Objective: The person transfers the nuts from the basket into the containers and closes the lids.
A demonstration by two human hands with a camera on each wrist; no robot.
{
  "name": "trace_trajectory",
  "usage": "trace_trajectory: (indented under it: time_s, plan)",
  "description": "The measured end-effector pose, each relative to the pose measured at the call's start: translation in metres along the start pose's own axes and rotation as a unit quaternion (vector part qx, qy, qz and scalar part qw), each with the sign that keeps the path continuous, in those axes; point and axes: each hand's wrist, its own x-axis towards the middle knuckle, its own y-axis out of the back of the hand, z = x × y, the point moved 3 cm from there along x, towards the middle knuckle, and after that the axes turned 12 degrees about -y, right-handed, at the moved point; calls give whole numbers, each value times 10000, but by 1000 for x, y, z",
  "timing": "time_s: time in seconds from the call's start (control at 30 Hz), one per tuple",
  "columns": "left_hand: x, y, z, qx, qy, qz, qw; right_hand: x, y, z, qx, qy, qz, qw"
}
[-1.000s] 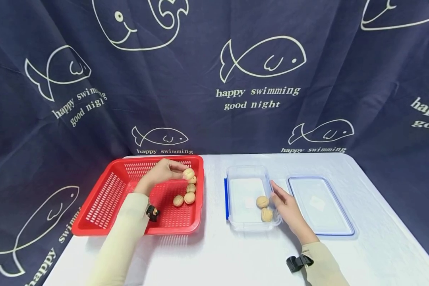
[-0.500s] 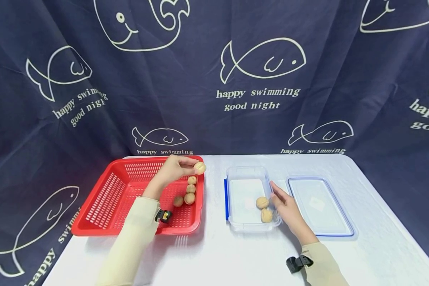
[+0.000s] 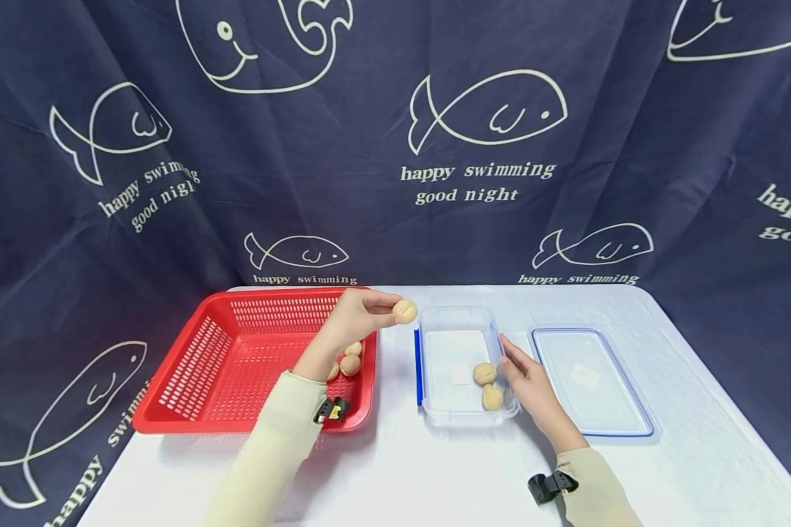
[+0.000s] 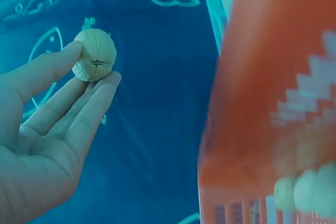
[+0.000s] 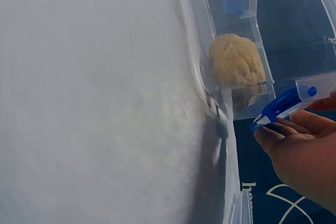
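My left hand (image 3: 362, 318) pinches a walnut (image 3: 405, 311) between thumb and fingertips, above the gap between basket and container. In the left wrist view the walnut (image 4: 96, 56) shows its cracked seam toward the camera. A clear plastic food container (image 3: 458, 419) stands uncovered, with two walnuts (image 3: 484, 373) in its near right corner. My right hand (image 3: 530, 380) holds the container's right side. The right wrist view has its fingers (image 5: 310, 124) at a blue latch (image 5: 286, 103); their far side is partly hidden.
A red plastic basket (image 3: 146, 399) stands at left, with several walnuts (image 3: 351, 364) at its right end, partly covered by my left arm. The container's blue-edged lid (image 3: 589, 380) lies flat at right. A navy fish-print cloth (image 3: 382, 219) hangs behind the white table (image 3: 395, 468).
My left hand has carried the walnut up out of the basket and rightward past its rim, toward the container. The right hand and container stay where they were.
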Motion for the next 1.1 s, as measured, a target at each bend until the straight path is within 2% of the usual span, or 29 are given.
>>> trace_trajectory:
  time_s: [0.23, 0.4, 0.53, 0.77, 0.93, 1.1]
  plan:
    - [0, -30, 14, -341, 2, -209, 9992, -1, 1, 0, -9, 16, 0, 10000]
    - [-4, -46, 23, -299, -164, -343, 9988, 0, 2, 1, -5, 40, -2, 10000]
    - [-7, -58, 27, -355, -180, -270, 9988, 0, 1, 2, -6, 28, 9, 10000]
    - [-10, -83, 22, -578, -47, -126, 9982, 0, 0, 2, 12, 62, -23, 10000]
    - [-13, -102, 12, -440, -50, -279, 9986, 0, 1, 1, 64, 112, -11, 9999]
    - [-16, -122, -6, -275, 11, -474, 9985, 0, 1, 1, 69, 60, -44, 9999]
